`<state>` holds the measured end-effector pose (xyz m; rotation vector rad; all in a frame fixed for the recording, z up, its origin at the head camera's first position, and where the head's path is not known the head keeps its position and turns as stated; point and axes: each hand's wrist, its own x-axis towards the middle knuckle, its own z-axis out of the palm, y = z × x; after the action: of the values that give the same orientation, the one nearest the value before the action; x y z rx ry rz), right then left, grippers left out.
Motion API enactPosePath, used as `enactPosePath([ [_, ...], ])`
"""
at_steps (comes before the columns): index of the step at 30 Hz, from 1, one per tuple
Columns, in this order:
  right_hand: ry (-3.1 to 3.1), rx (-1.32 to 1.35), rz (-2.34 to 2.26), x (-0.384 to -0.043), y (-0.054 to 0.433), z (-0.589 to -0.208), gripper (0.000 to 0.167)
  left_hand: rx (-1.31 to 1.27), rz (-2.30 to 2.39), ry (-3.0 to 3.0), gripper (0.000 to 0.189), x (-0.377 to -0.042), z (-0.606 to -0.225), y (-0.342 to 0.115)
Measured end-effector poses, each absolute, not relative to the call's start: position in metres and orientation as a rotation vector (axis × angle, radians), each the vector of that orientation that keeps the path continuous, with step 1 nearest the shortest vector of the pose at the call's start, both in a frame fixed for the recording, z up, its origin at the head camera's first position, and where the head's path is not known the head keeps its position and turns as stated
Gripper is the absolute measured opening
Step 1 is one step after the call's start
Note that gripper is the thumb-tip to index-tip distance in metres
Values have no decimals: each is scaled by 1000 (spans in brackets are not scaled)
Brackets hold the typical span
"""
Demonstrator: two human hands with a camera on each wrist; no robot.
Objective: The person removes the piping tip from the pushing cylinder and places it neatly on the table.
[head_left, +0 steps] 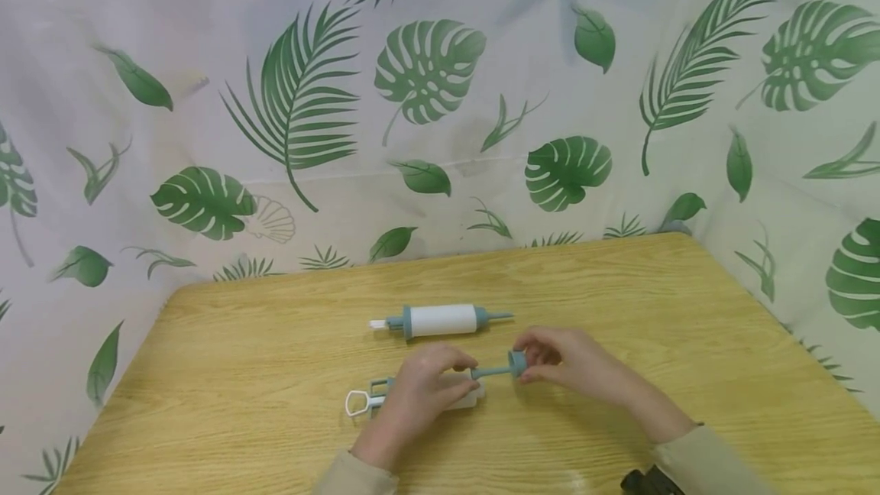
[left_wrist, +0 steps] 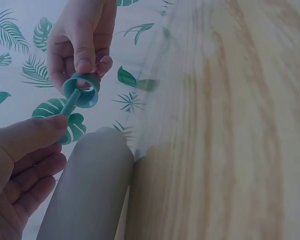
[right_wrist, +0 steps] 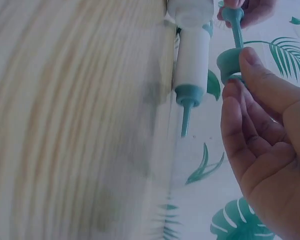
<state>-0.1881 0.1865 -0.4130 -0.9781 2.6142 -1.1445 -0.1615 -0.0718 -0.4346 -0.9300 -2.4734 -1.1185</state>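
My left hand (head_left: 421, 384) pinches the wide end of a slim teal nozzle (head_left: 491, 371) between thumb and fingers. The nozzle's thin tip points at a short teal ring cap (head_left: 518, 363), which my right hand (head_left: 580, 365) pinches by its rim. In the left wrist view the tip (left_wrist: 72, 100) lies at the ring's opening; I cannot tell whether they touch. Beneath my left hand lies a white syringe-like barrel (head_left: 469, 399) with a teal frame and a white loop handle (head_left: 357, 403). No nozzle shows on its right end.
Behind the hands, a second white syringe-like tube (head_left: 443, 320) lies sideways, its teal nozzle pointing right. The wood-grain table (head_left: 261, 342) meets a leaf-patterned sheet (head_left: 467, 166) at the back. A black device (head_left: 649, 482) sits by the right sleeve.
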Motion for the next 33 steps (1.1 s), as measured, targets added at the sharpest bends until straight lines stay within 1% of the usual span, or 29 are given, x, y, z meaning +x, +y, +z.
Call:
enactPosePath([
  [4,2646,-944,-1102,-187,197,-412,30,-898,-1099,-2534,19,-161,-436,-67],
  [10,2651,-851,-1079,-186,209,-411,29,-947,-990,-2560,18,-164,-434,-56],
  [14,2675,-878,-1021,-188,214,-413,25,-972,-889,-2583,17,-166,-435,-46],
  [21,2716,-991,-884,-187,219,-416,28,-1007,-711,-2647,15,-168,-432,-32],
  [30,2692,-950,-799,-187,222,-421,32,-1041,-530,-2592,15,-172,-438,-20],
  [33,2691,-960,-788,-187,222,-422,30,-1032,-464,-2620,14,-172,-438,-18],
])
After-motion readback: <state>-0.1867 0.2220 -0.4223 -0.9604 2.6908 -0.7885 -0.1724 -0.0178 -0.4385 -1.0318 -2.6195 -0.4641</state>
